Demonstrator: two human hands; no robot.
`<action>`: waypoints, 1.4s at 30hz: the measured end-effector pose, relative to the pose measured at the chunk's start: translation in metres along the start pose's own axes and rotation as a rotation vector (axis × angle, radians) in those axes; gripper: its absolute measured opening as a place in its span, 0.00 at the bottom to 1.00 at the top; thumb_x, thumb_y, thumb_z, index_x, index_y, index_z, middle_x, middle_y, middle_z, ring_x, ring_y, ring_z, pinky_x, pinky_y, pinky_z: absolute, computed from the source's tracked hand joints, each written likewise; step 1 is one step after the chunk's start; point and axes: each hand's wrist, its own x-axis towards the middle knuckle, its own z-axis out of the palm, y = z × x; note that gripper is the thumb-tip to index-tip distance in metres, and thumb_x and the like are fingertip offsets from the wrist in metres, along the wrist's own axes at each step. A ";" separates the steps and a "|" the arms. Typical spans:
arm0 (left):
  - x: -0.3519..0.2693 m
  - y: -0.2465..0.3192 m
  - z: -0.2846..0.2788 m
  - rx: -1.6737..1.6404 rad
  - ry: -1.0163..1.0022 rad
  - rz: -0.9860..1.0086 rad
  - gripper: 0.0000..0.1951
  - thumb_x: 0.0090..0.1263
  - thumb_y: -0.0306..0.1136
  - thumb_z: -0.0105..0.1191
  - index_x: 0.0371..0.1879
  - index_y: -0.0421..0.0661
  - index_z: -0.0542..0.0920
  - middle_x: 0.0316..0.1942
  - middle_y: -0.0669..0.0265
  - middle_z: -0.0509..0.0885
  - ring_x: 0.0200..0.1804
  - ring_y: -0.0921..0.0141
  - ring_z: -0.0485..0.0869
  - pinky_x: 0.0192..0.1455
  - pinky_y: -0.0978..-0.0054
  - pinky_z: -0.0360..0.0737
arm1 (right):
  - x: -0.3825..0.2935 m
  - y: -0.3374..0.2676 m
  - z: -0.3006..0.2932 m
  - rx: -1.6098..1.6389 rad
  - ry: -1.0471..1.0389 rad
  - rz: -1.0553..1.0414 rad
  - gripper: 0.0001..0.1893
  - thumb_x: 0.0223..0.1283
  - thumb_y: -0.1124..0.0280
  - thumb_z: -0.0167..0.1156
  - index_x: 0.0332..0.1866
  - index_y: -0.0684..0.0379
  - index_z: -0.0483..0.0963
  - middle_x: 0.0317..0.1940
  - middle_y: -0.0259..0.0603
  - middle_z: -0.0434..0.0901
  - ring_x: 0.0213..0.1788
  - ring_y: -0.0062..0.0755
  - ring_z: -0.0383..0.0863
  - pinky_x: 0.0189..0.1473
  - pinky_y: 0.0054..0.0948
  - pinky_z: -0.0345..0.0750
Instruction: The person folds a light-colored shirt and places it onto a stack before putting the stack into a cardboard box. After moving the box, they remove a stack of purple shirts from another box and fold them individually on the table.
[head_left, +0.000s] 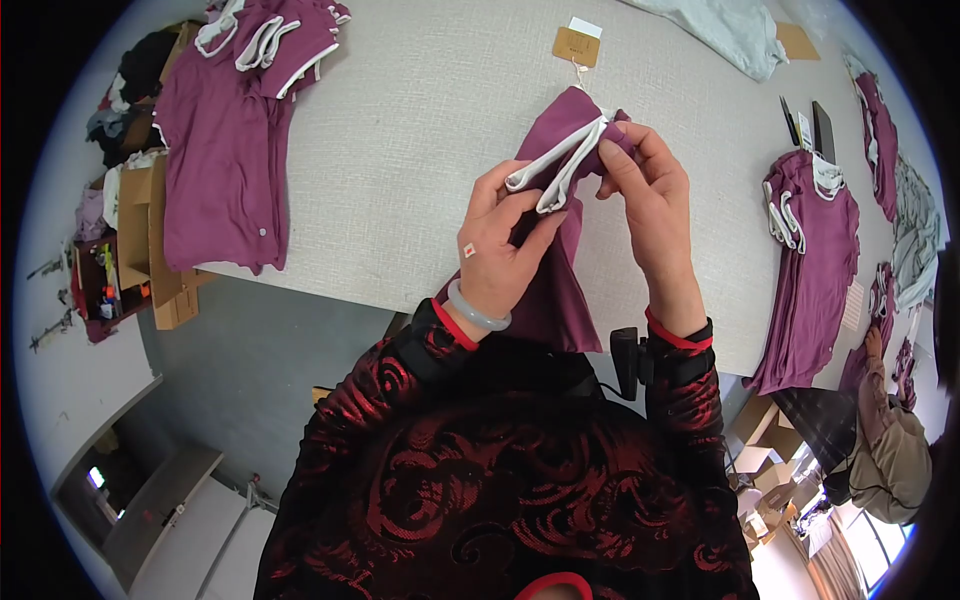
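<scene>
Both of my hands grip a purple garment (562, 292) with white trim, bunched up over the table's near edge. My left hand (499, 244) pinches the looped ends of its white trim (551, 165) between fingers and thumb. At the far end of that trim, my right hand (649, 180) holds the purple cloth between thumb and fingertips. The lower part of the garment hangs toward my lap. A brown cardboard hang tag (576, 46) with a white label lies just beyond, tied on by a white string.
Purple garments with white trim lie in a pile (225, 150) at left and another stack (814, 270) at right, near a black pen (789, 120). Pale grey cloth (720, 30) lies at the back. Cardboard boxes (139, 225) stand left. Another person (889, 442) works at far right.
</scene>
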 end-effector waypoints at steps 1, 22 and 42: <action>0.000 0.004 -0.004 -0.004 -0.001 -0.012 0.14 0.57 0.26 0.69 0.40 0.38 0.82 0.55 0.54 0.78 0.52 0.56 0.82 0.53 0.68 0.80 | 0.000 -0.001 -0.003 0.000 0.002 0.000 0.12 0.68 0.69 0.59 0.51 0.63 0.77 0.34 0.32 0.79 0.31 0.16 0.73 0.37 0.19 0.72; -0.004 0.024 -0.014 -0.488 -0.025 -0.273 0.07 0.66 0.17 0.59 0.40 0.36 0.77 0.49 0.61 0.81 0.46 0.75 0.84 0.51 0.78 0.83 | -0.007 -0.001 -0.019 0.010 -0.044 -0.099 0.10 0.66 0.74 0.60 0.50 0.63 0.77 0.32 0.29 0.79 0.32 0.13 0.74 0.37 0.16 0.74; -0.001 0.023 -0.008 -0.437 0.033 -0.242 0.21 0.64 0.12 0.54 0.56 0.38 0.68 0.50 0.56 0.83 0.52 0.70 0.85 0.58 0.73 0.82 | -0.003 0.011 -0.018 0.028 -0.036 -0.070 0.10 0.66 0.75 0.59 0.50 0.64 0.76 0.32 0.30 0.78 0.32 0.14 0.75 0.37 0.17 0.74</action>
